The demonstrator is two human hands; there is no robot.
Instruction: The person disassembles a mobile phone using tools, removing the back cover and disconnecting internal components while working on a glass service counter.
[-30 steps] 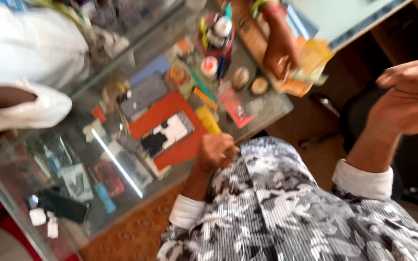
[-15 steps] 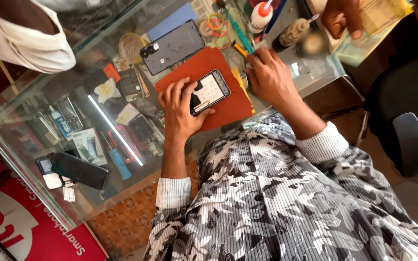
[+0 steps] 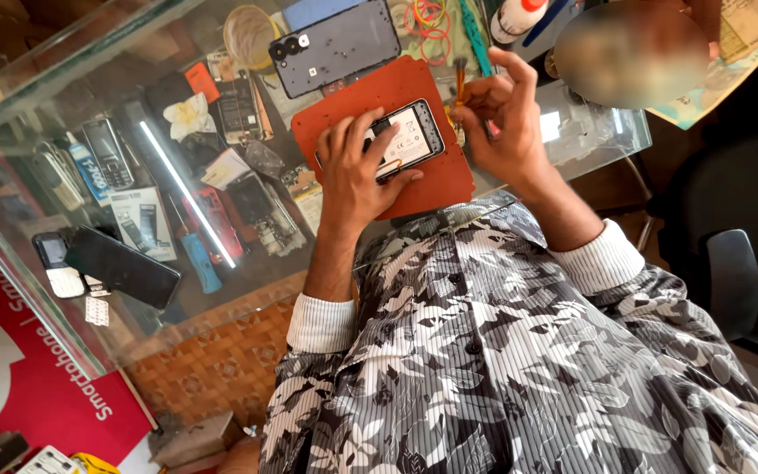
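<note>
Head view: left hand [image 3: 354, 171] presses the opened phone [image 3: 405, 139] onto the red mat [image 3: 436, 180]; right hand [image 3: 502, 118], at three o'clock, pinches a small brush [image 3: 461, 81].

White rectangular label [image 3: 403, 140]: fixed to the opened phone on the orange mat, beneath the left hand [image 3: 353, 171]. Red sign [image 3: 24, 377] with white lettering: lower left, below the glass bench [image 3: 589, 132]. White printed card [image 3: 138, 224]: inside the case, under the glass. Yellowish printed sheet [image 3: 747, 44]: upper right corner.
</note>
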